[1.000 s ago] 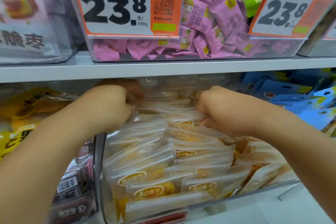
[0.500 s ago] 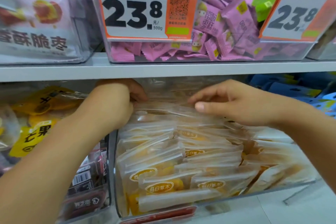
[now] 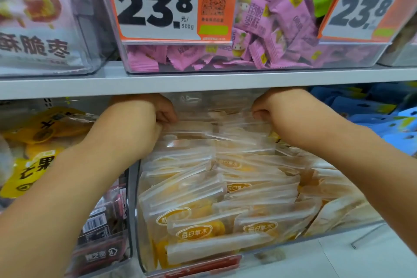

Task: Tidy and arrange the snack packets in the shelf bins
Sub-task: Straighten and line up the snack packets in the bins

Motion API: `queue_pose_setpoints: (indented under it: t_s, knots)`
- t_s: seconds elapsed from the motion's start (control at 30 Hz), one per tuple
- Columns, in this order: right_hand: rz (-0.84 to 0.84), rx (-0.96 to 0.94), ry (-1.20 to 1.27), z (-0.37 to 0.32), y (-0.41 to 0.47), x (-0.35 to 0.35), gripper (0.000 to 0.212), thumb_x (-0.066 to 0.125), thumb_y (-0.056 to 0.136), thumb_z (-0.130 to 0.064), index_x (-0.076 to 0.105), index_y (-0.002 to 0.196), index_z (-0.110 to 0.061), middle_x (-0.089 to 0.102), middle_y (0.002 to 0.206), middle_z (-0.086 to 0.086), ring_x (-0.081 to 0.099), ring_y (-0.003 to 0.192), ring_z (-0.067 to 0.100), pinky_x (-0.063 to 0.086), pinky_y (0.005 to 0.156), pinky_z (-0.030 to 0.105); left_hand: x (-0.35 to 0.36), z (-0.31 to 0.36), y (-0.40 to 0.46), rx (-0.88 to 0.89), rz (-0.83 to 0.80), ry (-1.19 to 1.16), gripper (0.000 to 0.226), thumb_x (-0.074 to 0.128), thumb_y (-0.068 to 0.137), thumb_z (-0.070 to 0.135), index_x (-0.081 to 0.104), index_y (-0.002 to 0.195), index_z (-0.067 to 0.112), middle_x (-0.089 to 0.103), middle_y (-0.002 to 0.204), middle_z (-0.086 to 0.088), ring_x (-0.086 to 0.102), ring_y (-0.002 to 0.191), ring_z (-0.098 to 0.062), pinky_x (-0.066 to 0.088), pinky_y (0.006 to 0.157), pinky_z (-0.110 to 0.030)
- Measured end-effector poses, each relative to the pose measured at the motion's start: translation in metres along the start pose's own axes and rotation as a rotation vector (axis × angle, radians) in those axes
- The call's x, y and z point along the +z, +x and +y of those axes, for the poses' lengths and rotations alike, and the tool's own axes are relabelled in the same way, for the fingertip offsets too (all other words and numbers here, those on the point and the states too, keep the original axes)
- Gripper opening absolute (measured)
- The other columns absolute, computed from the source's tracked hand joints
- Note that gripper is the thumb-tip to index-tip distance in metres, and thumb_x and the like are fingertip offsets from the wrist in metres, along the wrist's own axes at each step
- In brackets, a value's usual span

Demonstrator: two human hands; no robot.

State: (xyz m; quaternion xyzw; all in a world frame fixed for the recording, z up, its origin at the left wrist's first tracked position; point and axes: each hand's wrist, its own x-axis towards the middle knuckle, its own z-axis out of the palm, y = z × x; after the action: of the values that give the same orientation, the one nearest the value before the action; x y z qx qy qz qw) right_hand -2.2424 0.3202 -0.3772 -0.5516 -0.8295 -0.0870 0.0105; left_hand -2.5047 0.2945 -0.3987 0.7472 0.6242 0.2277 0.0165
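Both hands are reaching deep into the clear plastic bin (image 3: 135,221) in the lower middle of the frame, right under the grey shelf (image 3: 203,83). The left hand (image 3: 144,124) has its fingers curled down onto the back row of translucent snack packets (image 3: 216,187), looks like it's pinching the top edge of one. The right hand (image 3: 277,117) does the same on the other side, fingers (image 3: 257,113) bent tight around the packet tops. The packets stand in overlapping rows filling the bin, yellow-orange stuff inside, with oval orange logos on the front ones

Upper middle of the frame is another clear bin full of pink wrapped sweets (image 3: 282,22) with a big orange and white price tag (image 3: 158,2) reading 23.8. A second price tag (image 3: 365,4) sits at upper right. Yellow bags (image 3: 33,165) are at the left edge, blue packets (image 3: 383,115) at the right, and dark packets (image 3: 99,232) sit in the bin at lower left
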Motion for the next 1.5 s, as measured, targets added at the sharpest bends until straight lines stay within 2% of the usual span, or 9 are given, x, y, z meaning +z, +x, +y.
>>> queue_pose_setpoints:
  t_s: [0.13,0.33,0.4,0.63,0.8,1.03,1.2,1.3,1.5]
  knots:
    - [-0.119,-0.018,0.194,0.011,-0.005,0.015,0.017,0.058,0.098,-0.018,0.073,0.092,-0.014,0.07,0.091,0.001,0.063,0.085,0.019,0.047,0.08,0.03,-0.007,0.016,0.004,-0.034,-0.103,-0.049,0.025,0.068,0.09,0.02,0.062,0.084,0.044,0.061,0.085,0.024,0.055,0.083,-0.004,0.032,0.063,0.003]
    - [-0.233,0.024,0.64,0.016,-0.013,0.002,0.028,0.061,0.094,-0.043,0.072,0.111,-0.024,0.071,0.104,-0.007,0.065,0.095,0.009,0.055,0.088,0.03,0.009,0.065,0.009,0.079,-0.273,-0.042,0.031,0.047,0.102,0.041,0.06,0.128,0.029,0.063,0.12,0.008,0.055,0.115,-0.018,0.036,0.085,-0.018]
    - [-0.249,-0.04,0.547,0.015,-0.013,0.005,0.024,0.065,0.094,-0.036,0.071,0.117,-0.029,0.07,0.109,-0.013,0.065,0.096,0.004,0.053,0.092,0.027,0.012,0.069,0.014,0.035,-0.348,0.017,0.04,0.042,0.103,0.044,0.059,0.135,0.026,0.058,0.138,0.001,0.052,0.124,-0.02,0.038,0.1,-0.022]
    - [-0.295,-0.018,0.204,0.005,0.004,0.017,0.024,0.058,0.095,-0.011,0.066,0.117,-0.015,0.062,0.106,0.0,0.057,0.093,0.018,0.043,0.081,0.026,0.004,0.043,0.015,-0.016,-0.336,0.128,0.031,0.042,0.104,0.036,0.068,0.112,0.022,0.066,0.118,-0.003,0.059,0.106,-0.023,0.046,0.097,-0.034]
    - [-0.285,-0.027,0.214,0.007,0.013,0.022,0.02,0.051,0.103,-0.026,0.062,0.116,-0.014,0.056,0.101,-0.002,0.049,0.082,0.012,0.033,0.076,0.021,-0.014,0.025,0.009,-0.059,-0.327,0.181,0.031,0.044,0.104,0.025,0.064,0.127,0.025,0.06,0.137,0.0,0.054,0.121,-0.023,0.038,0.096,-0.023]
    - [-0.239,-0.02,0.304,0.016,-0.005,-0.001,0.048,0.064,0.094,-0.036,0.053,0.14,-0.028,0.057,0.133,-0.006,0.057,0.113,0.011,0.042,0.093,0.019,-0.008,0.034,0.011,-0.054,-0.31,0.169,0.027,0.044,0.103,0.024,0.065,0.119,0.018,0.062,0.128,-0.009,0.055,0.113,-0.028,0.043,0.097,-0.03]
    - [-0.008,0.063,0.3,0.056,-0.025,-0.002,0.041,0.069,0.092,-0.024,0.059,0.131,-0.031,0.062,0.122,-0.006,0.06,0.112,0.018,0.046,0.093,0.026,0.006,0.084,0.009,0.12,-0.206,-0.007,0.028,0.049,0.101,0.039,0.063,0.116,0.022,0.065,0.116,0.001,0.059,0.105,-0.018,0.042,0.088,-0.026]
    - [-0.072,0.155,0.057,0.075,-0.015,0.009,0.062,0.067,0.092,-0.033,0.041,0.148,-0.028,0.044,0.15,0.007,0.045,0.132,0.029,0.039,0.108,0.034,0.022,0.107,0.008,0.228,-0.264,0.014,0.049,0.044,0.098,0.048,0.047,0.144,0.03,0.055,0.142,0.005,0.051,0.129,-0.017,0.041,0.108,-0.035]
    - [-0.208,0.074,0.06,0.087,0.007,0.02,0.041,0.075,0.085,-0.04,0.065,0.123,-0.027,0.062,0.125,0.003,0.058,0.112,0.026,0.047,0.09,0.029,0.03,0.119,0.009,0.142,-0.471,0.153,0.068,0.007,0.085,0.069,0.052,0.127,0.041,0.059,0.131,0.01,0.053,0.121,-0.017,0.044,0.102,-0.041]
